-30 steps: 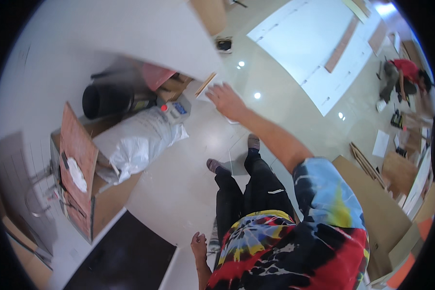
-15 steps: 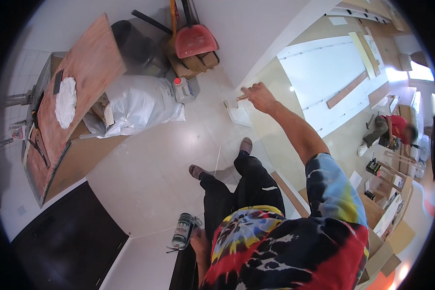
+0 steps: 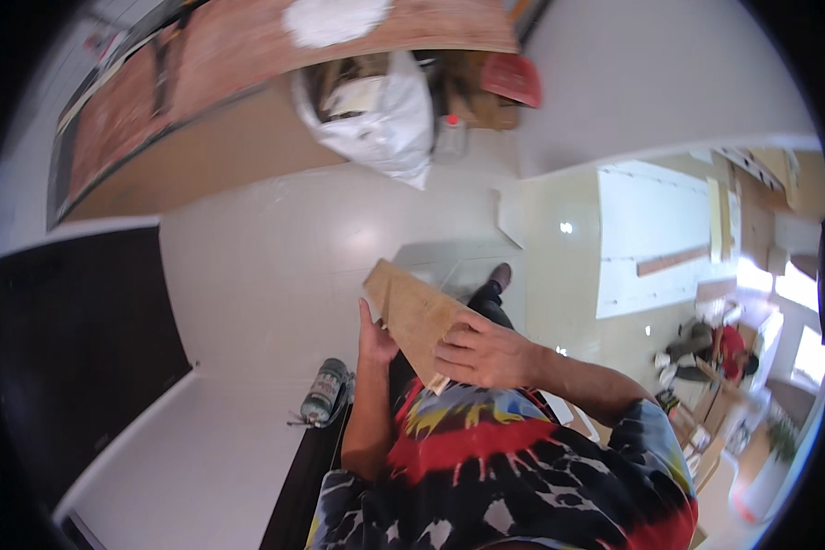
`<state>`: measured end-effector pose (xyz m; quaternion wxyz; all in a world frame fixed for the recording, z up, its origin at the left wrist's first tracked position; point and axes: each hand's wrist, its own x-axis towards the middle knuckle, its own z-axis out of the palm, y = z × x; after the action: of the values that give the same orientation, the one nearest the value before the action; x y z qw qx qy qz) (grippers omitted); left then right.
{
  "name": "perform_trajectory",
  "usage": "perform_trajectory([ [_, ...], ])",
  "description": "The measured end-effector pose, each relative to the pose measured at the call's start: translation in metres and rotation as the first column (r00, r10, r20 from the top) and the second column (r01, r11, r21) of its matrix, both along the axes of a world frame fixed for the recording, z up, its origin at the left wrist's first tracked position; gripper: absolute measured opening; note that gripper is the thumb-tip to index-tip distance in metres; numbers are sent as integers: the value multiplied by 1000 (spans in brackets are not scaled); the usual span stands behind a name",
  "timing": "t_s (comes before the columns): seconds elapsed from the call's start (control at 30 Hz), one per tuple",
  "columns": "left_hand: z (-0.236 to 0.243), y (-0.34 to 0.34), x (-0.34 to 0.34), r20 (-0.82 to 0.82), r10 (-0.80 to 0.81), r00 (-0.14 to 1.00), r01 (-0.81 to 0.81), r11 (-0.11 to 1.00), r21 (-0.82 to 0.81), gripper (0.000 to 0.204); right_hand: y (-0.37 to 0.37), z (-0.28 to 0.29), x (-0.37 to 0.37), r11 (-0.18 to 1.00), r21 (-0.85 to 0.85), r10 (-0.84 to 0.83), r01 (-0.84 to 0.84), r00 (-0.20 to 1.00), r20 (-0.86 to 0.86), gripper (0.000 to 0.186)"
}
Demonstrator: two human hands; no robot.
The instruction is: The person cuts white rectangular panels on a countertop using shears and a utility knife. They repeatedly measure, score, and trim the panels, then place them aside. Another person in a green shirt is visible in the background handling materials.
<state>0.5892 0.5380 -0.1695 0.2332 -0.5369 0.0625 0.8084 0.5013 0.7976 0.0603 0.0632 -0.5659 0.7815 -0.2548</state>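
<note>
In front of my waist I hold a flat, light-brown piece of wood board, tilted, with one broad face turned up. My right hand is closed over its near right edge, the fingers bent onto the face. At the board's left side is my left hand, its thumb sticking up along the edge and its other fingers mostly hidden behind the board. To the left of my left forearm, a green cylinder-shaped bottle with a dark strap stands on a dark ledge.
A reddish wooden worktop crosses the upper left, with a white heap on it. Below it sit a white sack and a red-capped jug. A red dustpan is beside the wall. A person in red crouches far right.
My right hand has come back from its outstretched reach by the wall corner to my waist. My left hand has risen from beside the bottle to the board. The view has turned.
</note>
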Motion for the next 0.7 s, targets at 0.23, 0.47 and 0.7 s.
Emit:
perform_trajectory([
  [0.23, 20, -123, 9, -314, 232, 921, -316, 915, -250, 50, -81, 18, -15, 992, -103, 77, -76, 997, 7, 26],
  [0.47, 74, -166, -52, -571, 385, 725, -627, 711, -318, 48, -85, 11, -47, 695, -238, -568, 679, 721, 397, 27],
  [0.7, 122, -169, -103, -678, 205, 706, -637, 604, -480, 53, -104, -56, -141, 686, 270, -447, 676, 98, 889, 32],
])
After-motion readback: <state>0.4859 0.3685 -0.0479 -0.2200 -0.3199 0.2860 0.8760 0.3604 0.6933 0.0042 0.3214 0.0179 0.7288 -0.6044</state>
